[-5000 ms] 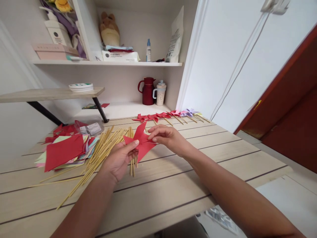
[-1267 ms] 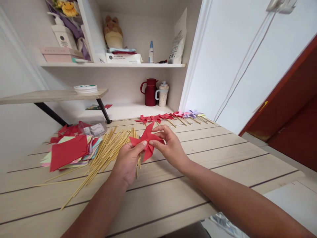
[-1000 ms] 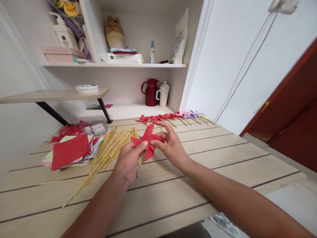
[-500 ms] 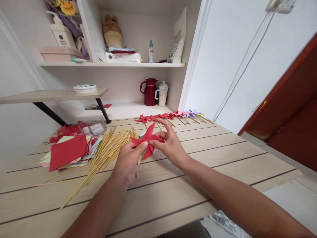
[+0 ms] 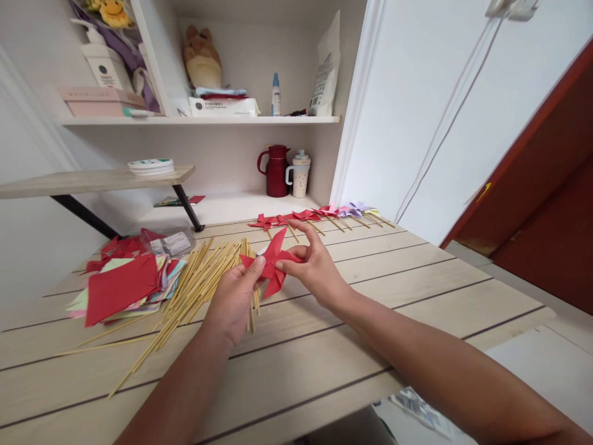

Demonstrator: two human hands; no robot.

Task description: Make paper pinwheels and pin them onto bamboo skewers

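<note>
Pinwheel: red paper pinwheel (image 5: 273, 262), matte, folded into pointed blades; held in the air above the worktop (image 5: 417, 290), approx. over its middle, near the far ends of the sticks.
L hand: left hand (image 5: 231, 296) is seen palm-side up w/ wrist bent back; thumb is pressed on the pinwheel's centre-left, fingers are curled behind the paper, so it is pinched.
R hand: right hand (image 5: 312, 266) is brought in from the right; thumb and forefinger are closed on a blade by the centre, other fingers are arched above it.
Sticks: thin bamboo sticks (image 5: 194, 284), pale yellow, straight, fanned in a loose heap from the worktop's middle toward the front-left edge.
Paper stack: flat squares of coloured paper (image 5: 123, 287), red on top, pastel below, laid near the left edge.
Finished row: small pinwheels on sticks (image 5: 319, 216), red, pink, lilac, lined up along the back edge.
Worktop: light wood-grain planks w/ dark seams.
Back: dark red jug (image 5: 277, 171) and speckled mug (image 5: 299, 174) stood on a white ledge behind the back edge.
</note>
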